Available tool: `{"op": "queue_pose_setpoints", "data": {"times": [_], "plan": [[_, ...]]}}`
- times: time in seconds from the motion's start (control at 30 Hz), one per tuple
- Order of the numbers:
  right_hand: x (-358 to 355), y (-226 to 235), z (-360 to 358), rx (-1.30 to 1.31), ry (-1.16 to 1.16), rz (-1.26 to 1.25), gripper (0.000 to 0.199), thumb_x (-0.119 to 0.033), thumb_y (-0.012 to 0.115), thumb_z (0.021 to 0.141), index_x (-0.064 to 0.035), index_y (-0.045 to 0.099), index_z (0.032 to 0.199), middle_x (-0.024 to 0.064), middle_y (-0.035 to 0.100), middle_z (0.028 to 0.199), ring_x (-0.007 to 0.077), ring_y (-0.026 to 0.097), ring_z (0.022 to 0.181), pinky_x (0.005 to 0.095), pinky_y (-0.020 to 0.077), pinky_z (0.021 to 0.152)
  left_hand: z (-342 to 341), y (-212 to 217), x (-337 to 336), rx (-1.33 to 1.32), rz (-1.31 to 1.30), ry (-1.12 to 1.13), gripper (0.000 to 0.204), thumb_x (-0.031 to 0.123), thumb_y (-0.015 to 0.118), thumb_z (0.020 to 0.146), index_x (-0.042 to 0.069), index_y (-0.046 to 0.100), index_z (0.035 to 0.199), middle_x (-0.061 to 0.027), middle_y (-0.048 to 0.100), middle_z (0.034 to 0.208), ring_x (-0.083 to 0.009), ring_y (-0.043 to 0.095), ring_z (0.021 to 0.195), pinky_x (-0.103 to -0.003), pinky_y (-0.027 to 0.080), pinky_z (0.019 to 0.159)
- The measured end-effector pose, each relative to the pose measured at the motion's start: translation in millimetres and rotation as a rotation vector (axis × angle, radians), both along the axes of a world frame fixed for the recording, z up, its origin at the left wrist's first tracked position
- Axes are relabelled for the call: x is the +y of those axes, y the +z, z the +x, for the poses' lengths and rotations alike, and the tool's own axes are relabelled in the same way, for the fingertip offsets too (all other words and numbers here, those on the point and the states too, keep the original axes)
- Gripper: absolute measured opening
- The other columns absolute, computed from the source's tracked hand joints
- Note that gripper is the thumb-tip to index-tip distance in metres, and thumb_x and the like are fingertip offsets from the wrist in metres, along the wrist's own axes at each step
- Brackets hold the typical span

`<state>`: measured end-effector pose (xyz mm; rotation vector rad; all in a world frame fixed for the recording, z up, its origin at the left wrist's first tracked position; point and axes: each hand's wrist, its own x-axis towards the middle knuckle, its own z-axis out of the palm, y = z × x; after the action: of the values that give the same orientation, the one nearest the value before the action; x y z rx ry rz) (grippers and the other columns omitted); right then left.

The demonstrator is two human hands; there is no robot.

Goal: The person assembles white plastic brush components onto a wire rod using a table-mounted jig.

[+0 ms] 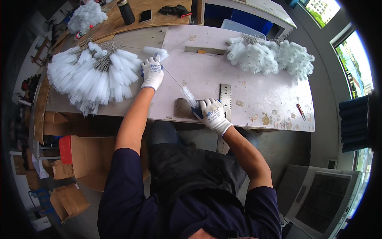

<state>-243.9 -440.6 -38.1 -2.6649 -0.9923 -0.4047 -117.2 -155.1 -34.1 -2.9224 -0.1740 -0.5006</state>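
Both gloved hands grip one wire-stemmed brush (187, 94) over the worktop (262, 99): left hand (152, 73) fingers clamped on its far end, right hand (213, 113) fingers closed near the bristles

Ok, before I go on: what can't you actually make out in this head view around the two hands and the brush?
- Left hand: palm down, so its grip on the wire end is hidden by the glove.
- Right hand: its fingers cover the near end of the brush and part of the brown plate.
- Wire stem: too thin to follow fully.
- Metal ruler: markings too small.
- White brush pile: single brushes blur together.
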Motion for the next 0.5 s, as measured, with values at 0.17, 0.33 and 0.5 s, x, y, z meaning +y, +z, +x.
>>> {"op": "queue_pose_setpoints", "data": {"times": [0.17,0.33,0.5], "plan": [[-13.2,3.9,-4.6,-0.072,-0.050,0.273,0.038,-0.028,0.078,0.068,-0.0060,0.059,0.092,0.0110,0.061,0.085,0.0305,0.061,0.081,0.0410,0.0494,0.073,-5.9,-10.8,-20.1,0.065,0.122,-0.140,0.040,0.026,0.062,0.087,0.009,0.055,0.123,-0.0109,0.063,0.098,-0.0294,0.059,0.100,-0.045,0.048,0.084],[-63.1,46.0,12.3,-0.069,-0.285,0.582,0.028,-0.016,0.077,0.073,-0.0055,0.061,0.093,0.0141,0.062,0.080,0.0346,0.062,0.073,0.0418,0.0494,0.066,-44.7,-9.3,-21.4,0.065,0.162,-0.204,0.029,0.025,0.062,0.086,0.009,0.058,0.109,-0.0120,0.065,0.096,-0.0288,0.058,0.097,-0.044,0.047,0.083],[-152.2,103.9,100.0,-0.086,-0.543,0.467,0.025,-0.022,0.075,0.078,-0.0056,0.060,0.089,0.0143,0.064,0.081,0.0350,0.063,0.072,0.0404,0.0495,0.066,-48.4,-12.0,-9.8,0.024,0.095,-0.202,0.043,0.020,0.062,0.083,0.006,0.056,0.123,-0.0116,0.064,0.095,-0.0287,0.058,0.098,-0.044,0.046,0.085]]}}
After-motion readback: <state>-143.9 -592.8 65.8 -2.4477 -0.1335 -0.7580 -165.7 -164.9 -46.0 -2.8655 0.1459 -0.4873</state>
